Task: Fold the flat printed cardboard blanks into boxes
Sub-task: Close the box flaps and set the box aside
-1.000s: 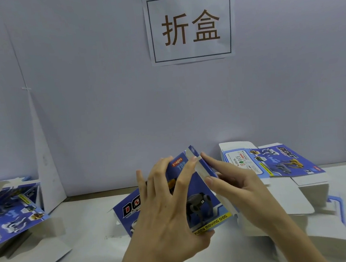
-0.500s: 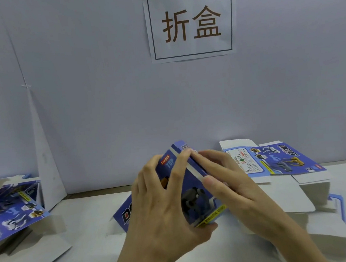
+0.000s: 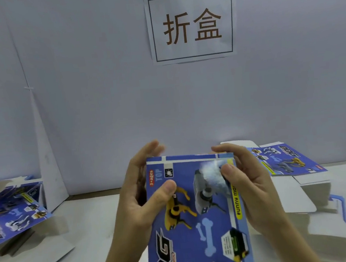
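Blue printed cardboard, toy-dog artwork: one box (image 3: 197, 213) held up between both hands, printed face toward the camera, far end uppermost. Left hand (image 3: 137, 204) gripping the left edge: thumb pressed flat on the printed face, fingers (image 3: 150, 150) reaching round behind the upper left corner, slightly blurred. Right hand (image 3: 255, 188) gripping the right edge: thumb on the face near the upper right corner, fingers (image 3: 224, 148) curled over the far end. Both grips closed on the cardboard, none loose. Far end flap appears tucked; lower end out of frame, condition not determinable.

To the right of the right fingers, well apart: stack of flat blanks (image 3: 282, 160) on the desk (image 3: 91, 212), white undersides showing below. To the left of the left fingers, well apart: pile of folded boxes (image 3: 12, 207). Paper sign (image 3: 191, 24) on the wall behind.

Risks noted, as judgement:
- Thumb pressure on an unsupported panel likely to dent or crease the printed face.
- Uneven squeeze from the two sides likely to skew the body out of square and spring the tucked flap.
- Lower end unverified; if open, box liable to collapse flat when set down.
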